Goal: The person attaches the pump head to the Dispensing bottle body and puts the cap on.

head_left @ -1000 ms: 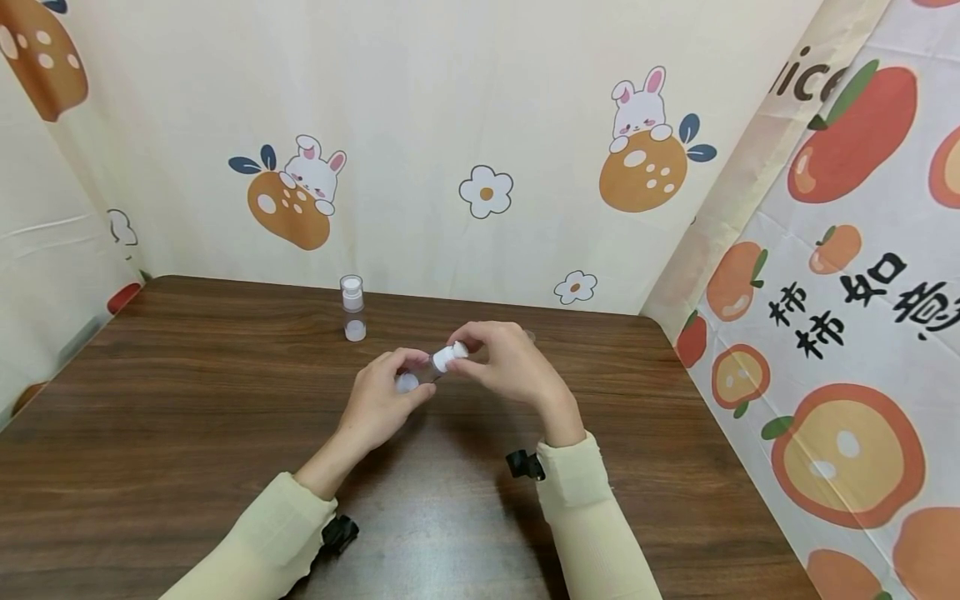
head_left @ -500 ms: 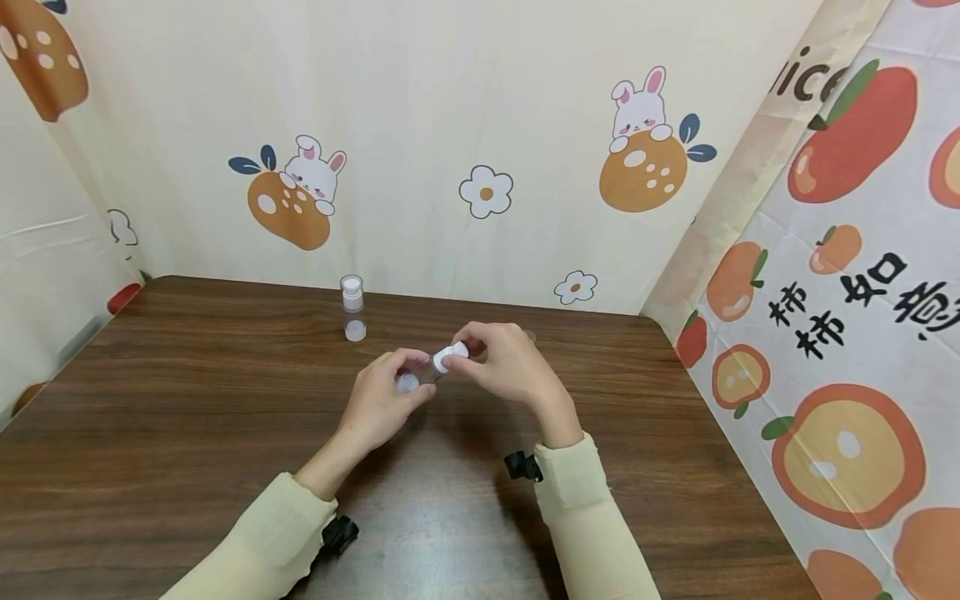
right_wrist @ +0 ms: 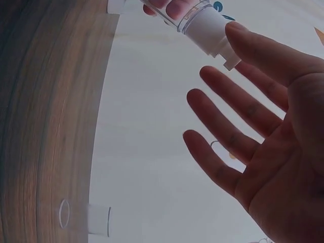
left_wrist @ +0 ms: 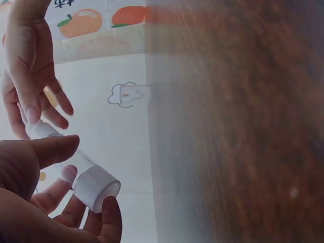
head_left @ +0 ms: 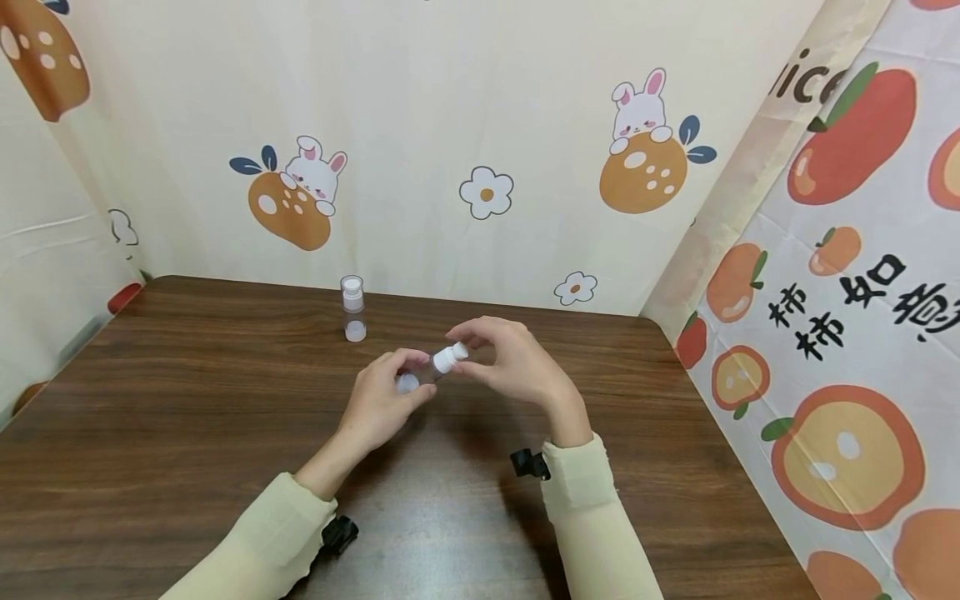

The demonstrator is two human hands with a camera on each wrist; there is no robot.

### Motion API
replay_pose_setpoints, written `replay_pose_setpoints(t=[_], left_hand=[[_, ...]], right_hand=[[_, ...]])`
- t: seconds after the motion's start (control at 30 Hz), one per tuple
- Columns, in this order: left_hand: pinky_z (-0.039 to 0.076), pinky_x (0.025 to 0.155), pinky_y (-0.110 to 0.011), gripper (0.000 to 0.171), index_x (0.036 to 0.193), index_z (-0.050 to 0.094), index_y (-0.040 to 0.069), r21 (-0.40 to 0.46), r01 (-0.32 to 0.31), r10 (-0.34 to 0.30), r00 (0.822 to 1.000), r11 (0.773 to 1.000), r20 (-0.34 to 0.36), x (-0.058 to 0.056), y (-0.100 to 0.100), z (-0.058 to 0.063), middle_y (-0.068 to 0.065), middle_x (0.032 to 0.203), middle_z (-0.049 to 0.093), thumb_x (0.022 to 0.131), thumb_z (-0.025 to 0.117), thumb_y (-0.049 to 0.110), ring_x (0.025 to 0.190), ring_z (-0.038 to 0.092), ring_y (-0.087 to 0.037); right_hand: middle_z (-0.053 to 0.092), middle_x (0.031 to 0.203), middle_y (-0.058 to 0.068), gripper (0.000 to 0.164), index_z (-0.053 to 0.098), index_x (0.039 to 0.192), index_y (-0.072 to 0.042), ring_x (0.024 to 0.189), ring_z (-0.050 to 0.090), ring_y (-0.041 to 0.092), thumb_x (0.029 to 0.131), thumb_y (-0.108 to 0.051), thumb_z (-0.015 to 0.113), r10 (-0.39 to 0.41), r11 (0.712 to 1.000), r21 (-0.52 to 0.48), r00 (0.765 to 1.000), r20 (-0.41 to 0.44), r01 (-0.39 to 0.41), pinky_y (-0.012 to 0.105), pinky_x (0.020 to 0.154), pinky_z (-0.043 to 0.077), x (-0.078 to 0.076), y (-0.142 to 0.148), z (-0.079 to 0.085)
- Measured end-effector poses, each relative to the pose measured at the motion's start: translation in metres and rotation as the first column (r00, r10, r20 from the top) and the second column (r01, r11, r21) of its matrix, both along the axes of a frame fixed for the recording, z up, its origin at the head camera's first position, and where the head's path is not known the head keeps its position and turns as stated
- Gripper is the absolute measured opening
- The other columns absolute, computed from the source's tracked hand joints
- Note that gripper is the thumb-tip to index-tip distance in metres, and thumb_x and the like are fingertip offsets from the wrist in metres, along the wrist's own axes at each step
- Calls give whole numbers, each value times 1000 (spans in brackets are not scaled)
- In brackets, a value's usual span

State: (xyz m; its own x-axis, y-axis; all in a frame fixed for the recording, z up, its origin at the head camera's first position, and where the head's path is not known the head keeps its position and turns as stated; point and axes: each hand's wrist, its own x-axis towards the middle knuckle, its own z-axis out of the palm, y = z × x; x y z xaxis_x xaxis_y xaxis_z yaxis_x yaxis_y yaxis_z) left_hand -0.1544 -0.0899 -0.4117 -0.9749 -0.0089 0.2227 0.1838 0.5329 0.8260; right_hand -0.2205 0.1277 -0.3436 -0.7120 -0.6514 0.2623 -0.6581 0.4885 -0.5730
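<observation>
My left hand (head_left: pixel 382 400) holds a small clear spray bottle (left_wrist: pixel 96 185) tilted over the table, fingers and thumb round its body and white base. The white pump top (head_left: pixel 448 357) points up and right toward my right hand (head_left: pixel 517 358). In the right wrist view, the thumb (right_wrist: pixel 253 43) of that hand lies at the pump head, the index finger is partly hidden behind it, and the other fingers are stretched out. A second clear bottle (head_left: pixel 353 310) with a white pump stands upright near the table's back edge.
A clear cap (right_wrist: pixel 99 220) stands on the dark wooden table (head_left: pixel 187 400) near its back edge, hidden behind my right hand in the head view. Printed curtains (head_left: pixel 420 100) hang behind the table and along the right side.
My right hand's fingers have loosened from the white pump top and shifted slightly up and right, so more of it shows. The left hand and its bottle have stayed in place.
</observation>
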Motion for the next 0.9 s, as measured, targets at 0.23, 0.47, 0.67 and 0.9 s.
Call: replay_pose_setpoints(t=[0.23, 0.47, 0.67, 0.9], left_hand=[[51, 95, -49, 38, 127, 71, 10, -3, 0, 0, 1000, 1000, 4, 1, 0, 1, -11, 123, 71, 92, 83, 16, 112, 65, -30], [51, 94, -46, 38, 127, 71, 10, -4, 1, -1, 1000, 1000, 4, 0, 0, 0, -11, 122, 71, 91, 84, 17, 111, 65, -30], [52, 95, -49, 38, 127, 70, 10, -7, 3, -3, 1000, 1000, 5, 1, 0, 0, -10, 122, 71, 92, 83, 16, 112, 65, -29], [52, 96, -50, 38, 128, 70, 10, -5, 6, -6, 1000, 1000, 9, 1, 0, 0, -11, 123, 71, 92, 83, 16, 114, 65, -30]], right_hand=[[75, 116, -8, 37, 75, 124, -12, 105, 68, 6, 89, -6, 86, 59, 998, -8, 998, -31, -60, 31, 97, 55, 0, -2, -2], [74, 113, -8, 28, 77, 118, -13, 103, 66, 7, 92, -5, 82, 75, 997, 9, 997, -29, -75, 31, 95, 55, 1, -4, -2], [74, 109, -9, 24, 77, 116, -14, 100, 66, 6, 94, -7, 81, 65, 998, 19, 998, -20, -64, 30, 93, 56, 1, -5, -2], [73, 102, -10, 17, 77, 114, -15, 95, 66, 6, 98, -12, 79, 36, 999, 27, 999, -1, -36, 32, 89, 57, 1, -6, -2]])
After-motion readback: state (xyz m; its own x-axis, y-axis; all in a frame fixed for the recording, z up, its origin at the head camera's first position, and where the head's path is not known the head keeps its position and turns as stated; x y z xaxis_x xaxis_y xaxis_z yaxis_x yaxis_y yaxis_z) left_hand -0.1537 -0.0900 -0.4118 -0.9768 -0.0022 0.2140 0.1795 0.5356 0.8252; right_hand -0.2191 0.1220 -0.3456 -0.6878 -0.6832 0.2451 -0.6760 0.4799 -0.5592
